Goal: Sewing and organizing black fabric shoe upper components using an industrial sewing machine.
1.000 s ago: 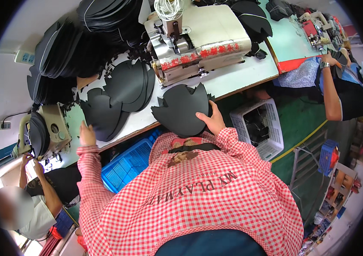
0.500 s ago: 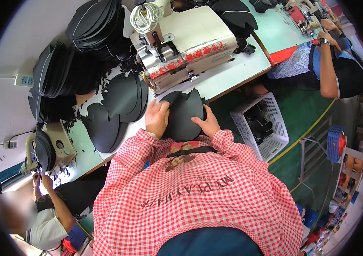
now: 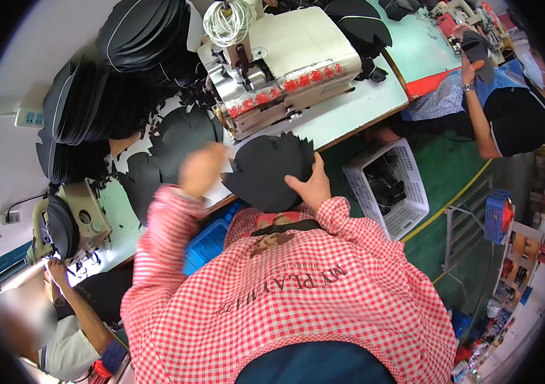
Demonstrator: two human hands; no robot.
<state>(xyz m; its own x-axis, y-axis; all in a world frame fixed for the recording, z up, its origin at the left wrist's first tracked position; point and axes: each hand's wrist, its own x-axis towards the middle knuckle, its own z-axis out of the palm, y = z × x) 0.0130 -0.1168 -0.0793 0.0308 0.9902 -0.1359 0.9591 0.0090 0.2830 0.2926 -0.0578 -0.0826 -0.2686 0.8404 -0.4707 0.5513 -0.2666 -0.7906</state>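
My right hand [image 3: 312,185] grips the right edge of some black cut pieces [image 3: 263,173] with jagged top edges, thumb on top and fingers at the side. They lie in front of me at the table's edge, below the sewing machine [image 3: 279,61]. My left hand [image 3: 203,169] is smeared by motion, so its fingers cannot be made out. It is over more black cut pieces [image 3: 186,137] spread on the table to the left, apart from those in my right hand.
Tall bundles of black pieces [image 3: 83,99] stand at the far left. A blue basket [image 3: 207,246] shows below the table edge, and a white crate [image 3: 416,185] with black pieces stands on the floor at right. Co-workers sit at machines at lower left [image 3: 71,336] and upper right [image 3: 519,115].
My left hand has left the pieces in front of me and moved left over the others. The held pieces now fan out further left. The upper-right co-worker has raised a dark piece.
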